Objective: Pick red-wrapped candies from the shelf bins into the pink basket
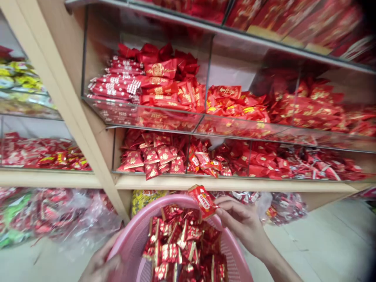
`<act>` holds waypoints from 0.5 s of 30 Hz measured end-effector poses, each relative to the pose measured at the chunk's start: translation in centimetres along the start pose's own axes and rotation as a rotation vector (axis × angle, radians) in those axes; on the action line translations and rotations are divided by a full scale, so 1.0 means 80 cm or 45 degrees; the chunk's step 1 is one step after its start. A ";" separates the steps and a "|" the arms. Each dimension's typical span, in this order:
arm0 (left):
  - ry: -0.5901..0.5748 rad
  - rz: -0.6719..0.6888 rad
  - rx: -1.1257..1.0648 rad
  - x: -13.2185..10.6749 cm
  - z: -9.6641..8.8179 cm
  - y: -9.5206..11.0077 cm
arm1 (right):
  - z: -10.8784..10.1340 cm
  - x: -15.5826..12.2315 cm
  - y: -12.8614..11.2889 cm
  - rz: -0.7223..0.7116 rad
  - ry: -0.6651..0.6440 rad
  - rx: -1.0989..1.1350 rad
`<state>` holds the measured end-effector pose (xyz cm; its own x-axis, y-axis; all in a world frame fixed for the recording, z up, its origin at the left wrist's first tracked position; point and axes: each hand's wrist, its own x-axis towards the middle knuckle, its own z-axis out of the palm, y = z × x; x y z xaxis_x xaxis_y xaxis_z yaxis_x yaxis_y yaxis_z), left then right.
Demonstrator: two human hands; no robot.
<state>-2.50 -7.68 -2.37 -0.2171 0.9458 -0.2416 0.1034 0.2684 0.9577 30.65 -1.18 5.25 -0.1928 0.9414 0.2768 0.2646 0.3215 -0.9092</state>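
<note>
A pink plastic basket (129,231) holds many red and gold wrapped candies (172,252). My left hand (102,260) grips the basket's left side, its thumb and fingers around the rim. Over the basket's far right rim, my right hand (243,223) pinches one red candy packet (203,200) by its right end between thumb and fingers. The packet is tilted, its printed face turned up towards me. Just beyond it runs the lowest shelf, with small red candy packets (160,152) heaped in its left compartment.
Clear-fronted shelf bins (235,124) hold several kinds of red packets. A wooden upright (63,86) divides this unit from the left one. Plastic bags of candy (73,219) lie under the shelves on the left, and another bag (288,207) lies at the right. Pale floor tiles (331,243) show at the lower right.
</note>
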 end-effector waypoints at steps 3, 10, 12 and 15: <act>-0.177 -0.160 -0.205 0.011 0.011 0.012 | 0.032 -0.017 0.000 0.071 -0.146 0.042; -0.253 -0.138 -0.151 0.013 0.025 0.039 | 0.126 -0.074 0.050 0.473 -0.328 0.445; -0.251 -0.134 -0.165 0.013 0.024 0.036 | 0.145 -0.093 0.072 0.606 -0.356 0.522; -0.271 -0.146 -0.210 0.014 0.022 0.029 | 0.168 -0.117 0.095 0.687 -0.394 0.531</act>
<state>-0.80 -5.66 -0.68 -0.0083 0.9327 -0.3604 -0.0731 0.3589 0.9305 21.76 -8.88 -8.45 -0.4108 0.8659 -0.2855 0.0291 -0.3005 -0.9533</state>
